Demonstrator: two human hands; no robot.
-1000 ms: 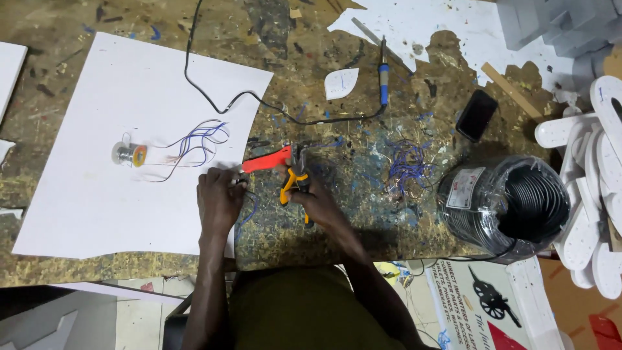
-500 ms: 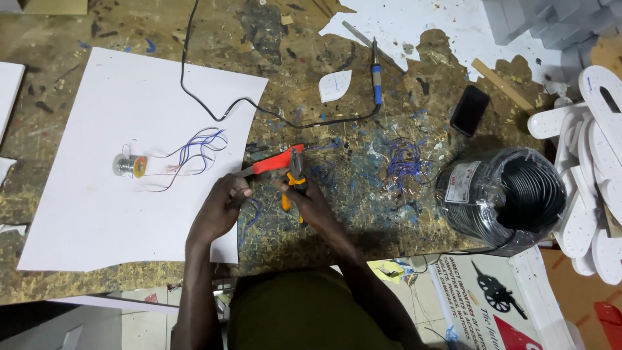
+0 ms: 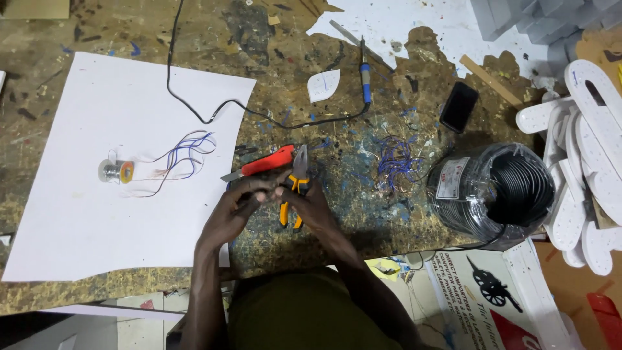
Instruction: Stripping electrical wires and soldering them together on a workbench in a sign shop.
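Note:
My left hand (image 3: 234, 209) and my right hand (image 3: 312, 202) meet fingertip to fingertip on the paint-spattered workbench (image 3: 363, 214). Both are pinched on something too small to make out. A red utility knife (image 3: 264, 162) lies just above my left fingers. Orange-handled pliers (image 3: 299, 163) lie under my right hand, jaws pointing away from me and handle ends showing below the palm. To the left, a small solder spool (image 3: 116, 172) and thin blue and dark wires (image 3: 184, 150) rest on a white sheet (image 3: 78, 233).
A blue-handled soldering iron (image 3: 365, 72) lies at the back, its black cord (image 3: 214, 118) crossing the sheet. Blue wire scraps (image 3: 395, 159), a black phone (image 3: 459, 107) and a big coil of black cable (image 3: 499, 191) sit right. White foam cut-outs (image 3: 596, 162) pile at the right edge.
My left hand has shifted right from beside the knife, and its fingertips now meet my right hand's. The knife and pliers stay where they were.

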